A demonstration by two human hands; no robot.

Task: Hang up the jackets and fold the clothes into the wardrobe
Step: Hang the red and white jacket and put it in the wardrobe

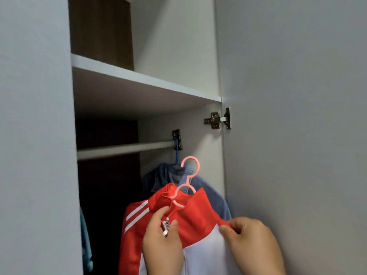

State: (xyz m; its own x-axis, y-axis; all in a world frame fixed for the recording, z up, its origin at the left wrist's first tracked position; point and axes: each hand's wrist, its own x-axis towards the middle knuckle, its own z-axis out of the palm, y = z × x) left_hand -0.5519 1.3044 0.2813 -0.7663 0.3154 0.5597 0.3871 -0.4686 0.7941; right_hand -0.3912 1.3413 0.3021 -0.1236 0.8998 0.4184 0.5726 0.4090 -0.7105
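A red and white jacket [194, 229] with white shoulder stripes sits on a pink hanger [191, 171], held up in front of the open wardrobe below the rail [123, 149]. My left hand [160, 241] pinches the jacket's front by the zip pull just under the collar. My right hand [252, 245] pinches the red edge of the jacket's right shoulder. Behind it a blue denim jacket [210, 193] hangs from a blue hanger [176, 155] at the rail's right end.
A white shelf [143, 80] runs above the rail. The wardrobe's open door [297, 135] stands on the right with a metal hinge [217, 120]. A teal garment [85, 239] hangs at the lower left inside. The grey side panel [35, 135] is on the left.
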